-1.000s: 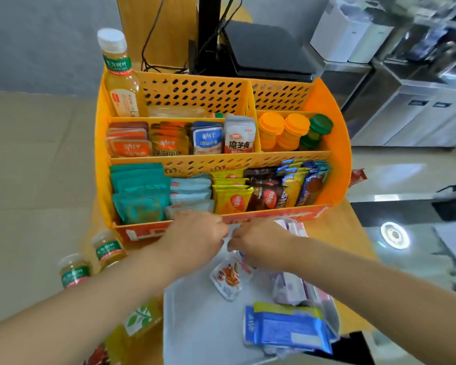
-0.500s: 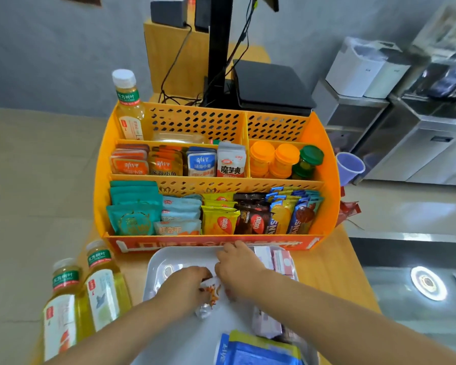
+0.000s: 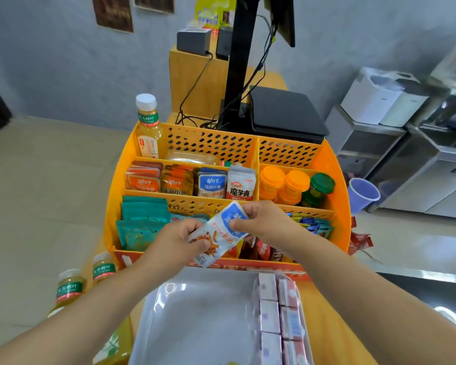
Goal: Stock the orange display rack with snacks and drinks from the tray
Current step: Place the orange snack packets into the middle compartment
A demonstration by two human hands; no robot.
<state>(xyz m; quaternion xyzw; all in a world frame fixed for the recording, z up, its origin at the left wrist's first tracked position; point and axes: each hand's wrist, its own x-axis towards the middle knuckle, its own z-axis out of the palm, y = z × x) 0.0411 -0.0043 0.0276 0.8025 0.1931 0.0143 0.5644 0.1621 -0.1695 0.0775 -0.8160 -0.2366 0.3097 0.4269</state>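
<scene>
Now we pinch the limp, light snack packet [image 3: 217,234] by opposite ends, left hand [image 3: 178,239] low, right hand [image 3: 265,222] high; likely slippery.

A shop counter: an orange display rack [image 3: 337,180] of snacks, a checkout screen stand [image 3: 241,61] behind it, steel refrigerators [image 3: 429,175] to its right.

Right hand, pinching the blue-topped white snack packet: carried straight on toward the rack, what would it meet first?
Probably the middle tier's white pouch with black characters: the right hand with the blue-and-white snack packet points there, though depth is unclear.
</scene>
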